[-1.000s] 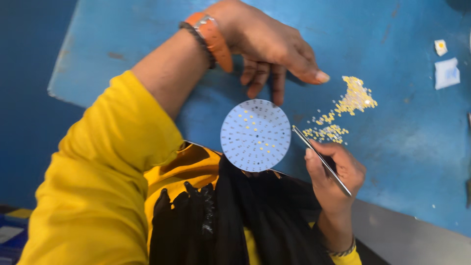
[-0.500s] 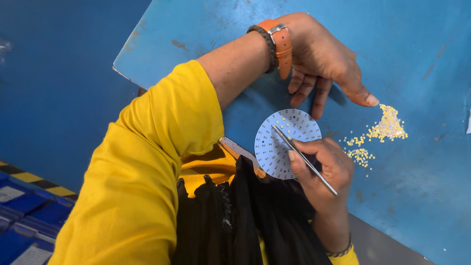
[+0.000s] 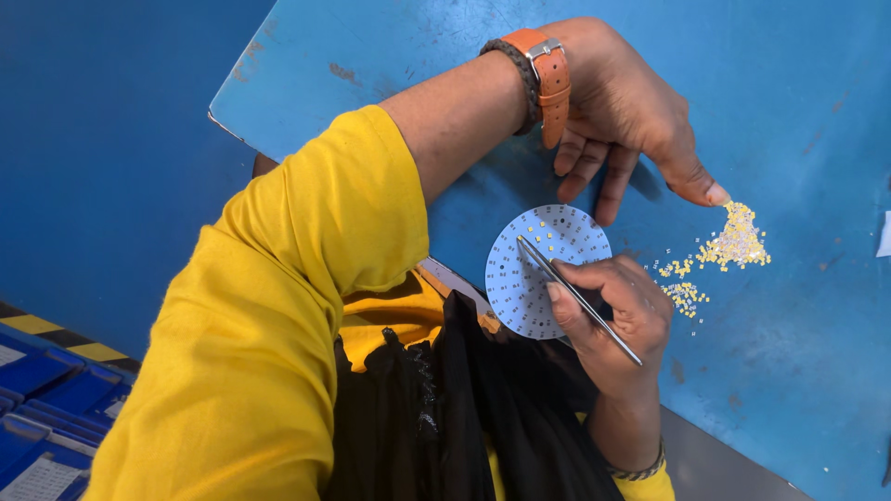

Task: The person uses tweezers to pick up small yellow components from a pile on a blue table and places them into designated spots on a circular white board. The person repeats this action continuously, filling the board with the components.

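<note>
My right hand (image 3: 617, 320) grips metal tweezers (image 3: 575, 297), and their tip rests on a round white circuit disc (image 3: 534, 269) that carries a few small yellow chips. The disc lies at the near edge of a blue table (image 3: 798, 111). My left hand (image 3: 631, 116) rests on the table just beyond the disc, fingers spread, with the forefinger touching a loose pile of tiny yellow chips (image 3: 733, 241). An orange watch strap and a braided band sit on that wrist. My yellow sleeve covers the left arm.
More scattered yellow chips (image 3: 682, 292) lie right of the disc. A white scrap (image 3: 884, 234) shows at the right edge. Blue bins (image 3: 37, 408) and a yellow-black striped floor line (image 3: 56, 339) lie at the lower left. Black cloth (image 3: 464, 417) hangs over my lap.
The view has shifted, so the table sits further right. My right hand brought the tweezers from beside the chips onto the disc. The left forefinger stays at the chip pile.
</note>
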